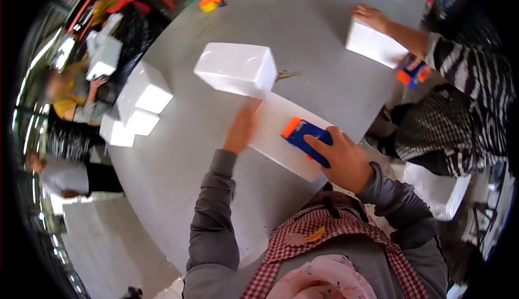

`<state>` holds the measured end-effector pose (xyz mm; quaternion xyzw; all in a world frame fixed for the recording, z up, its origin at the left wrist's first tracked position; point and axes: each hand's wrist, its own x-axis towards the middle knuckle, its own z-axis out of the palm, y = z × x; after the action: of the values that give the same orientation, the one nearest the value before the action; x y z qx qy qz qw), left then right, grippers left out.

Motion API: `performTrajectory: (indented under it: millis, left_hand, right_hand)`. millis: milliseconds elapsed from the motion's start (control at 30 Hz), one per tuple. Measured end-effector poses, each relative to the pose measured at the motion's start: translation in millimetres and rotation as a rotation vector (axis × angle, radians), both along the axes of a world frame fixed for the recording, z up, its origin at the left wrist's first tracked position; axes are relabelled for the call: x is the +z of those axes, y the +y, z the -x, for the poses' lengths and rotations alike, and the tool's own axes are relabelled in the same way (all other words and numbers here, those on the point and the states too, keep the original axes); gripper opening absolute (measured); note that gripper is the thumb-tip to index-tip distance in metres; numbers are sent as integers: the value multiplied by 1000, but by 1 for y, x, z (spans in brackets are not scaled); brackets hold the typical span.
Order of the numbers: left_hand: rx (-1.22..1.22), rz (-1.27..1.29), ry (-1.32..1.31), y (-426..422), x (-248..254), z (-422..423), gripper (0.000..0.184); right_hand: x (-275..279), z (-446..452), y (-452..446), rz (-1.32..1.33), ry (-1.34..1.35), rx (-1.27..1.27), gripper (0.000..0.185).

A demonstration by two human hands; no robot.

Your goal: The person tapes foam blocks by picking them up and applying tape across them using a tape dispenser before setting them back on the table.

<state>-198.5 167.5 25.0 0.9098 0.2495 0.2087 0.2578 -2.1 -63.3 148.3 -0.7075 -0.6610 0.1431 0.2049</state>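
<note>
Forearms (213,207) in grey sleeves reach forward over the grey table (178,191), the right one angled inward. The right hand (348,161) is curled around a blue-and-orange tape dispenser (307,141), thumb across its upper face, orange end pointing up and left. The dispenser is over the near white foam box (270,129), which lies slantwise between the hands. At the box's left edge, the left hand (241,127) points away from the body, motion-blurred; whether it grips the box, and how far its fingers are open, I cannot tell. Just beyond is another white foam box (232,69). To the right, a co-worker's hand (370,18) rests on a third white box (373,45).
</note>
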Motion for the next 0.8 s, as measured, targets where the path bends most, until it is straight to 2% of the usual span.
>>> performTrajectory:
  millis: [33,67,100,133,167,200,233,300,333,367,400,433,467,500,567,600,667,700,733,767,800]
  left_hand:
    - [-151,-367,145,-21,9,-15,40]
    - [-194,-576,145,-22,-7,-12,41]
    - [-57,-393,186,-24,-12,-12,39]
    - [93,-321,344,-24,-32,-12,43]
    - [101,-167,-52,-26,-20,-3,49]
    - [180,375,-239,-26,-16,7,51]
    - [354,937,-624,-34,-36,9,52]
    - [451,744,-662,-59,-91,11,51]
    - [440,729,-669,-69,-66,13,51]
    - [618,699,-671,-79,-43,9,49]
    - [806,676,-663,-97,-17,3,47]
    - [806,669,-662,-106,11,0,47]
    - [832,443,-409,-107,41,-4,49]
    - [837,231,-148,-112,61,-8,52]
    - [732,-70,-139,-112,81,-23,55]
    - [723,-52,-141,-108,80,-29,55]
    - [565,-314,272,-96,76,-31,53]
    - [557,-310,276,-99,74,-32,53]
    - [571,-213,280,-97,77,-31,52]
    - [586,-108,283,-97,77,-34,51]
    - [636,-51,356,-103,83,-38,55]
  right_hand:
    - [-4,-4,4,-79,35,48,58]
    - [2,-10,-9,9,116,33,60]
    - [8,-15,-27,-6,103,52,57]
    - [10,-19,-45,-116,128,18,52]
    - [-7,-30,-77,-135,97,-26,48]
    - [-34,-46,-109,-197,115,-19,47]
    - [-73,-59,-127,-247,62,-29,47]
    - [-146,-71,-160,-335,-42,-77,46]
    - [-107,-46,-153,-353,-47,-78,46]
    - [-73,-21,-145,-175,239,-97,54]
    - [-78,-19,-141,-78,388,-95,59]
    - [-83,-18,-136,19,530,-108,65]
    - [-143,-37,-116,-246,623,-211,60]
    - [-178,-46,-117,-498,704,-327,55]
    - [-137,-57,-97,-188,1171,-363,58]
    - [-125,-63,-78,-168,1258,-329,59]
    - [-122,-63,-61,-118,1337,-346,61]
    - [-125,-52,-65,-81,1334,-409,62]
    - [-140,-32,-82,-81,1451,-549,62]
    - [-144,5,-98,-312,1484,-619,62]
    - [-147,24,-112,-297,1460,-563,61]
